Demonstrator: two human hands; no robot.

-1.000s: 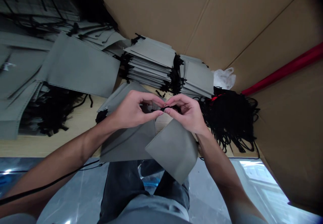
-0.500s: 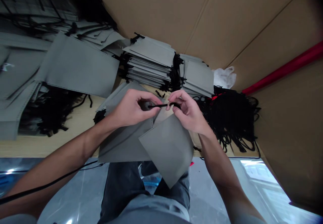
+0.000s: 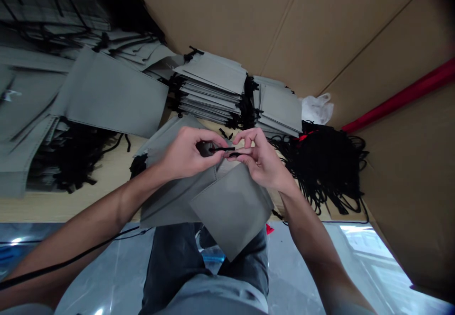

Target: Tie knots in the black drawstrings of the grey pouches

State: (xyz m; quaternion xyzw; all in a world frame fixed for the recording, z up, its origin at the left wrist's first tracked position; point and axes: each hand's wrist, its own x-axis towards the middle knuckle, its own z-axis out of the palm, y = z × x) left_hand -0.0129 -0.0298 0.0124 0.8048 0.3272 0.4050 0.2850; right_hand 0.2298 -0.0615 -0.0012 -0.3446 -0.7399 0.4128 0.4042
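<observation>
My left hand [image 3: 186,154] and my right hand [image 3: 259,161] meet over the table edge, both pinching a short black cord [image 3: 222,149] at the top of a grey fabric pouch [image 3: 231,206]. The pouch hangs tilted below my right hand, over my lap. Beneath my left hand lies a small pile of flat grey pouches [image 3: 170,196] on the wooden table [image 3: 71,203].
Stacks of finished grey pouches [image 3: 213,90] stand behind my hands, with a second stack [image 3: 280,109] to their right. A tangle of black cords [image 3: 327,163] lies at the right. More grey fabric [image 3: 106,94] spreads at the left. Cardboard walls [image 3: 284,26] and a red bar [image 3: 401,97] enclose the back.
The pouch has swung lower and to the left under my hands. My fingers have shifted along the black cord, which now shows between the two hands.
</observation>
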